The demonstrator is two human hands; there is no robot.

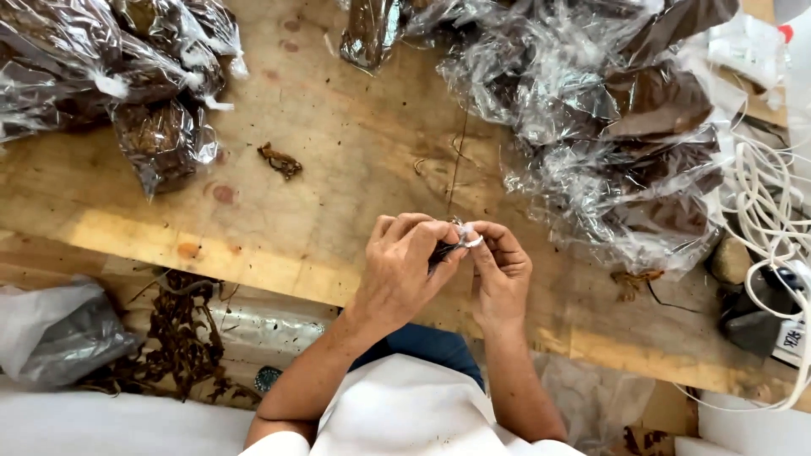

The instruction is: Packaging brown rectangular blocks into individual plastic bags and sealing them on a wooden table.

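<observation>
Both hands meet over the near part of the bench (338,143), and the grip is narrow: the left hand (401,270) pinches a small dark piece (443,250) between thumb and forefinger, while the right hand (500,274) nips a bit of white tie (471,241) at the same spot, fingertips of the two hands almost touching. What exactly the dark piece is cannot be told; it is tiny and mostly hidden by the fingers.

It looks light and limp, more like a twist of film or leaf than anything stiff, so it would likely crumple or slip if held loosely; the pinch close to the white tie seems the surest hold.

Beyond the hands lies bare wood with a thin dark strand (457,160) running away from them and a scrap of dried brown matter (280,160) farther off to the left. Further out still, clear bags of dark brown material (625,143) crowd the far right, and more tied bags (127,76) sit at the far left. White cord (764,211) coils at the bench's right end. The near edge runs just under the wrists; the open room is the middle of the bench ahead of the hands.
</observation>
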